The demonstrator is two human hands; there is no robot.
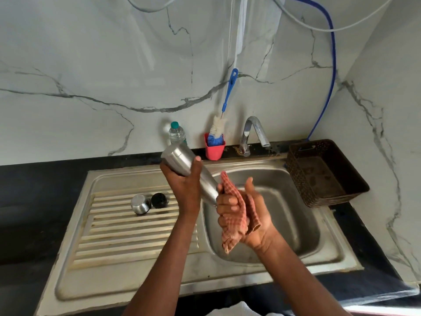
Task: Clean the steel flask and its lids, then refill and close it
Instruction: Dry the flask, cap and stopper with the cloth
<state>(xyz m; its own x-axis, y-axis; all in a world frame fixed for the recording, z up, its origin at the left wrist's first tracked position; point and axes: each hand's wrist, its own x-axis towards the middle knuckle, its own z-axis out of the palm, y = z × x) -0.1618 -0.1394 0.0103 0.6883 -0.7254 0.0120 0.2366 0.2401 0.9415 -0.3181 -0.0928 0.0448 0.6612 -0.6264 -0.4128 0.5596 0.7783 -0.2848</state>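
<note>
The left hand (pixel 182 179) grips the flask (pixel 189 169), a plain brushed-steel cylinder, lidless, tilted over the sink (pixel 307 224), mouth end down. The right hand (pixel 246 215) clutches a pink checked cloth (pixel 237 215) against its neck. Steel lid (pixel 140 204) and black lid (pixel 159 200) lie on the drainboard (pixel 127 236)

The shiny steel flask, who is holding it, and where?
The left hand grips the steel flask around its wide end; the right hand holds a reddish checked cloth at its narrow end.

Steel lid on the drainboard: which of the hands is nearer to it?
Left. The left hand grips the flask just right of and above the steel lid; the right hand holds a cloth over the basin, farther right.
</note>
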